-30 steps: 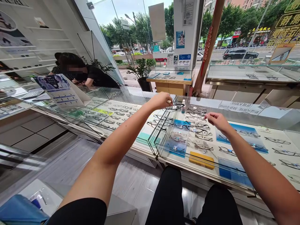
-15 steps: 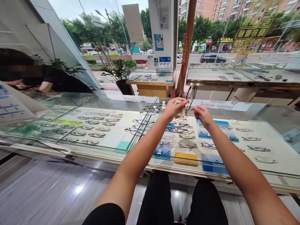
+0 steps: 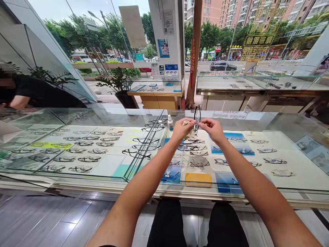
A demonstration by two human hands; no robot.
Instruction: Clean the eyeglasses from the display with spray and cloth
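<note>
Above the glass counter, a pair of dark-rimmed eyeglasses (image 3: 197,113) is held on edge between my two hands. My left hand (image 3: 182,131) is closed, pinching the eyeglasses at their left side, with a pale, crumpled cloth (image 3: 189,133) bunched in its fingers. From the other side, the closed fingertips of my right hand (image 3: 214,129) grip the rim of the eyeglasses. Just left of my left hand, a small white bottle (image 3: 170,122) stands upright on the glass. Part of the cloth is hidden by my fingers.
Several eyeglasses (image 3: 88,159) lie in rows in the glass display counter (image 3: 108,179). A yellow case (image 3: 198,179) and a blue panel (image 3: 232,144) sit below my hands. At far left, a person in black (image 3: 43,91) leans over the counter. A potted plant (image 3: 125,99) stands beyond.
My right hand has come left to the eyeglasses and taken hold of them; before, it was apart from them. The eyeglasses are turned more upright. The view has shifted slightly right.
</note>
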